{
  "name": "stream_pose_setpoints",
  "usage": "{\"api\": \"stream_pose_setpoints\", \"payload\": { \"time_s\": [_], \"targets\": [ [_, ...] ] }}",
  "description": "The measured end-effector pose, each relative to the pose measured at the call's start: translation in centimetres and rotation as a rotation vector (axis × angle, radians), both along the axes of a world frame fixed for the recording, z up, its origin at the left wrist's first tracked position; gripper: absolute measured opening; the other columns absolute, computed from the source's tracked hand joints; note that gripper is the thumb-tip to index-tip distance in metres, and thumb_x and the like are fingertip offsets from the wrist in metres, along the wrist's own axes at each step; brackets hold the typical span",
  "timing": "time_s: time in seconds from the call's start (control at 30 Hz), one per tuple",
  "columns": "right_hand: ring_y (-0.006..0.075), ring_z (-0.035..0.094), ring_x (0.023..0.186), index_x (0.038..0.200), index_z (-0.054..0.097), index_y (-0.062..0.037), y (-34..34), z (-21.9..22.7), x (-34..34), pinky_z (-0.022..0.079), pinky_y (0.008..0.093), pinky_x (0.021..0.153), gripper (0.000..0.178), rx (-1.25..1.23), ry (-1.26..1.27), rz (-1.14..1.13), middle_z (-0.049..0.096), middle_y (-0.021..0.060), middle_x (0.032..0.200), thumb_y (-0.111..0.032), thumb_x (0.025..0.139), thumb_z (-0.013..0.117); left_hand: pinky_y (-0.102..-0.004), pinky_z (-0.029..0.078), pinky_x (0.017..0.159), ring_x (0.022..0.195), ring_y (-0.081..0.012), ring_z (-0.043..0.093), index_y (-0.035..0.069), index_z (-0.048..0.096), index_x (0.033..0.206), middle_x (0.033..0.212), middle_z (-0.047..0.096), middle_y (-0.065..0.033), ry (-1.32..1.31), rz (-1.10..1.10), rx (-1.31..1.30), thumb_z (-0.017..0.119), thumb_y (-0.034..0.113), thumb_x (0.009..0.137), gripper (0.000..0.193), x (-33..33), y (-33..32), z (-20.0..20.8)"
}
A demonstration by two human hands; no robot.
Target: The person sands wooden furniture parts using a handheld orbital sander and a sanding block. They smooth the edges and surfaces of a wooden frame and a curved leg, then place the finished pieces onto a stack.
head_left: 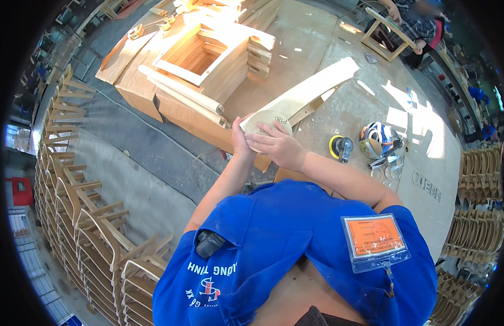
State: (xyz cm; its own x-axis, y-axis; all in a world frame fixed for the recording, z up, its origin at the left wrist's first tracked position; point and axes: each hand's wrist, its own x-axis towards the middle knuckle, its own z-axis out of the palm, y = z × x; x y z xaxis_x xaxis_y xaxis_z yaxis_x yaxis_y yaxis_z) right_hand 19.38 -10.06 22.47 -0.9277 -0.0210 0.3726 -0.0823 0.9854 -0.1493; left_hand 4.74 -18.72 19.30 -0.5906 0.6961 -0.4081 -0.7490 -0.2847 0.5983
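Note:
A pale, curved wooden board [309, 89] slants away from my body, its near end at my hands. On that end lies a round sandpaper disc [272, 118], its beige printed back facing up. My right hand [282, 148] lies over the disc, fingers pressing it against the wood. At the near left edge, my left hand [240, 137] is wrapped round the end of the board; part of its fingers is hidden beneath the wood and disc.
Left of the board, stacked wooden frames [208, 62] rest on a cardboard-covered surface. An orbital sander [341, 148] and a bundle of blue and white material [380, 138] are at right. A co-worker holds a wooden frame [380, 46] at far right. Chair frames [100, 239] stand at left.

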Motion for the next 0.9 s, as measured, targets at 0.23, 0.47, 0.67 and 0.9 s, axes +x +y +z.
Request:
{"api": "stream_pose_setpoints", "payload": {
  "time_s": [0.23,0.47,0.67,0.9],
  "targets": [
    [0.0257,0.054,0.118,0.124,0.062,-0.0192,8.7,3.1,1.2,0.034,0.0528,0.102,0.041,-0.101,-0.2,-0.313,0.06,0.0012,0.128,-0.012,0.084,0.055,-0.0392,0.045,0.093,0.107,-0.0263,0.06,0.002,0.062,0.112,0.111,0.065,-0.0118,-0.015,0.001,0.027,0.032,0.036,0.097,0.047,0.3,0.0,-0.1],
    [0.0325,0.046,0.124,0.127,0.058,-0.0161,0.8,1.1,-1.5,0.036,0.053,0.101,0.046,0.019,0.004,-0.098,0.055,0.0059,0.132,-0.01,0.082,0.057,-0.0392,0.046,0.092,0.106,-0.0262,0.06,0.0,0.061,0.112,0.11,0.065,-0.0123,-0.143,0.022,-0.015,0.033,0.034,0.096,0.047,0.2,-0.2,-1.3],
    [0.0319,0.049,0.123,0.122,0.062,-0.0139,6.2,3.5,-0.1,0.034,0.0507,0.106,0.041,-0.221,-0.098,-0.289,0.057,0.0047,0.131,-0.008,0.082,0.055,-0.0403,0.046,0.092,0.105,-0.0272,0.06,0.0,0.061,0.112,0.111,0.065,-0.0134,-0.022,-0.027,0.089,0.033,0.036,0.096,0.048,0.7,0.0,-0.9],
    [0.0287,0.051,0.122,0.119,0.064,-0.0141,-0.7,-0.7,-3.1,0.034,0.0465,0.106,0.041,-0.063,0.045,0.037,0.061,0.004,0.127,-0.007,0.079,0.059,-0.0392,0.045,0.093,0.106,-0.0266,0.059,0.003,0.058,0.115,0.11,0.064,-0.0129,-0.213,0.03,0.109,0.031,0.046,0.098,0.053,1.3,-0.7,0.2]
  ]
}}
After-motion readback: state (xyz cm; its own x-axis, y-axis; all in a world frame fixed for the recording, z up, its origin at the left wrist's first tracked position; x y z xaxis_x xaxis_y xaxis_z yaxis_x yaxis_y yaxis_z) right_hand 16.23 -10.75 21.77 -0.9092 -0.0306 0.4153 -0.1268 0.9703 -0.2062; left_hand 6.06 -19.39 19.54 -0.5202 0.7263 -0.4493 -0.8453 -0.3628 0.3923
